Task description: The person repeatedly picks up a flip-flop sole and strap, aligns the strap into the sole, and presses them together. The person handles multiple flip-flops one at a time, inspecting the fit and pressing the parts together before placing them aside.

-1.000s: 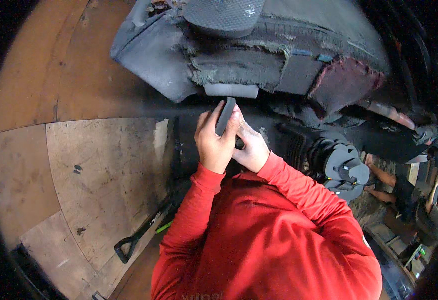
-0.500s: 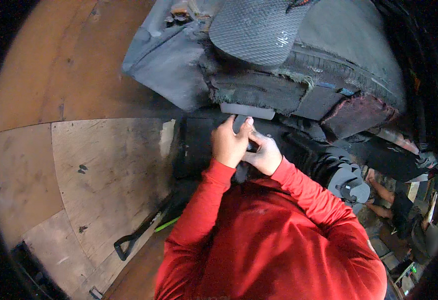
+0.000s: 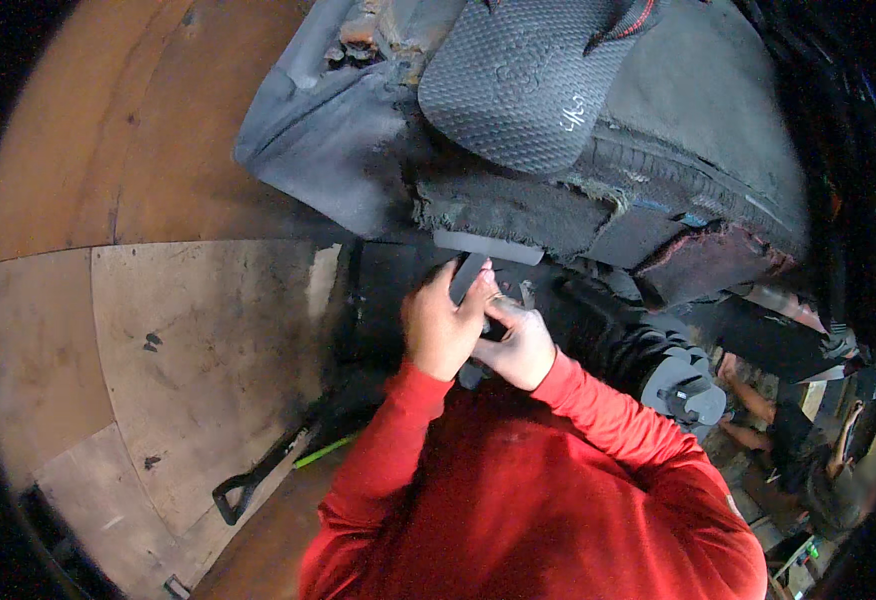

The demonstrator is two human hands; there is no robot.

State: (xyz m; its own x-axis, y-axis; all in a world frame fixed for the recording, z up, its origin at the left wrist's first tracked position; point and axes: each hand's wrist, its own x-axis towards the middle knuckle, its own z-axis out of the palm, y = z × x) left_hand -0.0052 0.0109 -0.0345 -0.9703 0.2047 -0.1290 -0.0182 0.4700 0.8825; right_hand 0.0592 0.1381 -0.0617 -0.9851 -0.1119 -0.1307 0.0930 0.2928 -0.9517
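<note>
In front of my chest my left hand (image 3: 432,325) is closed round a flat dark grey strip (image 3: 467,279), its upper end sticking up between thumb and fingers. My right hand (image 3: 520,345), dusty and pale, meets it from the other side, fingers and thumb bent in a pinch at the strip's lower part. The fingers hide much of the strip, so its exact kind does not show. Just beyond my fingertips, a light grey bar (image 3: 488,246) lies under a frayed cloth edge. Farther off rests a dark sole-shaped piece (image 3: 518,95) with a textured face and white marks.
A cloth-covered bench (image 3: 698,90) stands ahead, with a reddish rag (image 3: 713,255) at its edge. Grey rounded pieces (image 3: 685,388) are stacked at my right. Beyond them are another person's arms (image 3: 748,395). Wooden boards (image 3: 208,370) and a black handle (image 3: 233,497) are on the left.
Both hands have shifted slightly left and down in the picture with the strip, and more of its upper end shows. The bench and sole-shaped piece appear lower as the view shifts.
</note>
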